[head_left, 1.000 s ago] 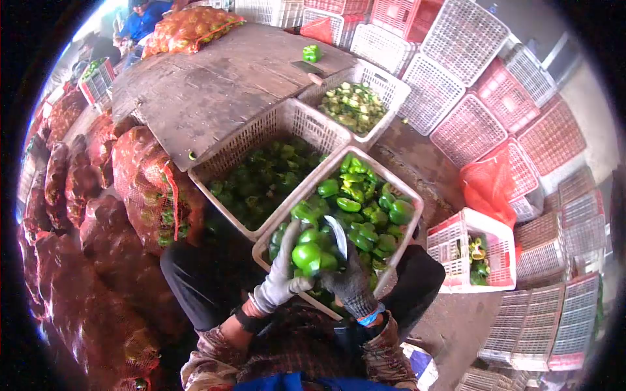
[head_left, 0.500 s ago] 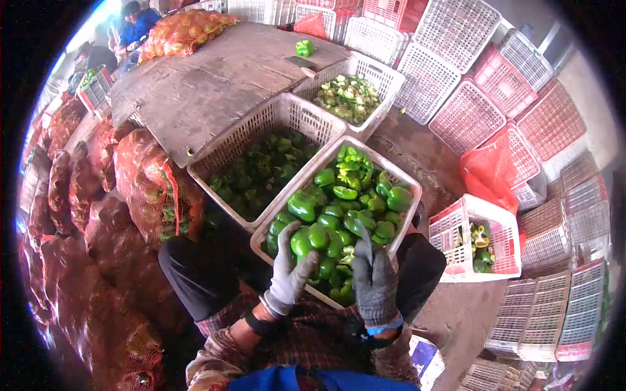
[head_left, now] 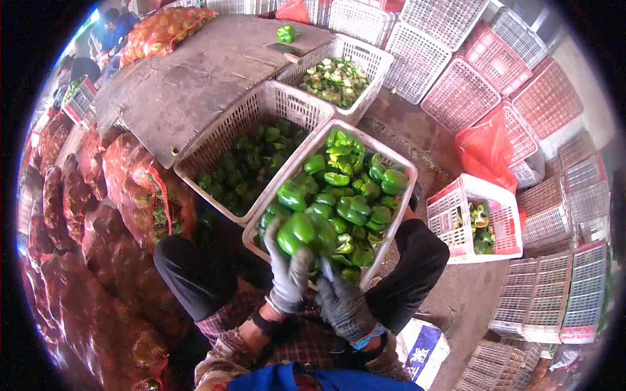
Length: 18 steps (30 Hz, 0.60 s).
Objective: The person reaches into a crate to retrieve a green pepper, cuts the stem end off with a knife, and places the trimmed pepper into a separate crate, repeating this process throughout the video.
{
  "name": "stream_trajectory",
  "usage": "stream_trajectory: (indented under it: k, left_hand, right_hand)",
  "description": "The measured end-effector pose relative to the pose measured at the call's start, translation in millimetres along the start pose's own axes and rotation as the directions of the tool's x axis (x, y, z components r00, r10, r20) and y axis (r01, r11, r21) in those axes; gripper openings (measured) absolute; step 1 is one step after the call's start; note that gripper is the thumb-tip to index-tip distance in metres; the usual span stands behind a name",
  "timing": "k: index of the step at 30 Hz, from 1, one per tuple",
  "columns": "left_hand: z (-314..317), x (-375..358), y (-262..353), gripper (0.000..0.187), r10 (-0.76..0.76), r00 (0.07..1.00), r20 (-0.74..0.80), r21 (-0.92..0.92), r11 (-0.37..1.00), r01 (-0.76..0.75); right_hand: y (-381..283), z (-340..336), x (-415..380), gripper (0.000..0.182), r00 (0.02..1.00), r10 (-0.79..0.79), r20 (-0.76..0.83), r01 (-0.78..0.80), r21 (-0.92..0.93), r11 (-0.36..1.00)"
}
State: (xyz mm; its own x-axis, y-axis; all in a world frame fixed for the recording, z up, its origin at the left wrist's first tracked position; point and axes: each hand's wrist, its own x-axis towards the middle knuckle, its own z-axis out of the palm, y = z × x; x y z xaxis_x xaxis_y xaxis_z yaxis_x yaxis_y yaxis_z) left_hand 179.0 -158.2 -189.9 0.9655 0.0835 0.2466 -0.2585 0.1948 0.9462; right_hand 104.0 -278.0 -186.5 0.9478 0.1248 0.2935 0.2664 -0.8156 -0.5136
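In the head view, my left hand (head_left: 287, 277), in a pale glove, grips a large green bell pepper (head_left: 300, 233) over the near end of a crate (head_left: 411, 179). My right hand (head_left: 345, 308), in a dark grey glove, is closed around a small knife (head_left: 327, 268). Its short blade points up at the pepper's lower side, and the handle is hidden in the fist. Many green peppers (head_left: 352, 210), some cut open, fill the crate between my knees.
Left of it, a deeper crate (head_left: 184, 171) holds dark green pepper pieces; another (head_left: 385, 65) holds pale trimmings. A board (head_left: 195, 72) carries a pepper (head_left: 287, 34) and a cleaver (head_left: 283, 49). Mesh sacks (head_left: 140, 186) crowd the left; a white-red crate (head_left: 508, 221) stands right.
The pepper in my left hand has come up closer to the camera. My right hand has moved left and down, bringing the knife's blade to the pepper's underside. The view has shifted slightly.
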Motion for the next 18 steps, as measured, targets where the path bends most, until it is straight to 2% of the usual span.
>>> stream_trajectory:
  k: [1, 2, 5, 7, 9, 10, 11, 12, 15, 16, 18]
  left_hand:
    - [1, 6, 4, 0.077, -0.069, 0.996, -0.058, -0.067, 0.996, 0.065]
    - [-3, 15, 0, 0.071, 0.054, 0.996, -0.075, 0.038, 0.998, -0.051]
    - [-17, 24, 3, 0.067, -0.078, 0.992, -0.096, -0.025, 0.997, 0.076]
    - [-17, 17, 1, 0.066, -0.061, 0.998, -0.020, -0.056, 0.997, 0.060]
    - [-16, 0, -6, 0.071, -0.109, 0.983, 0.148, -0.071, 0.990, 0.120]
    - [-14, -4, -4, 0.070, -0.104, 0.963, 0.249, -0.060, 0.991, 0.122]
    - [-12, -6, -1, 0.070, -0.094, 0.933, 0.346, -0.050, 0.992, 0.119]
    - [-12, -3, 1, 0.069, -0.228, 0.899, 0.374, -0.247, 0.910, 0.333]
    - [-12, -9, 3, 0.071, -0.362, 0.864, 0.350, 0.053, 0.928, 0.368]
    - [-11, -11, -3, 0.070, -0.370, 0.883, 0.289, 0.007, 0.923, 0.385]
    - [-16, -7, -10, 0.065, -0.438, 0.833, 0.338, -0.101, 0.863, 0.495]
  right_hand:
    - [-11, -8, 1, 0.034, 0.952, 0.200, 0.233, -0.277, 0.372, 0.886]
    - [-28, -21, 7, 0.040, 0.811, 0.380, 0.444, -0.583, 0.572, 0.577]
    - [-9, -29, 2, 0.044, 0.907, 0.364, 0.214, -0.422, 0.469, 0.776]
    - [0, -21, 11, 0.059, 0.940, 0.340, -0.034, -0.240, 0.642, 0.728]
    - [3, -37, 47, 0.070, 0.978, 0.135, -0.156, -0.062, 0.401, 0.914]
    - [10, -28, 47, 0.092, 0.948, 0.314, 0.059, -0.312, 0.378, 0.872]
    - [17, -18, 43, 0.094, 0.950, 0.309, 0.049, -0.302, 0.402, 0.864]
    - [25, -9, 40, 0.097, 0.954, 0.298, 0.044, -0.287, 0.427, 0.858]
    - [34, 1, 29, 0.093, 0.966, 0.251, 0.058, -0.250, 0.438, 0.863]
    - [34, 2, 28, 0.091, 0.968, 0.245, 0.059, -0.244, 0.456, 0.856]
    - [40, 3, 23, 0.085, 0.966, 0.239, 0.095, -0.254, 0.502, 0.827]
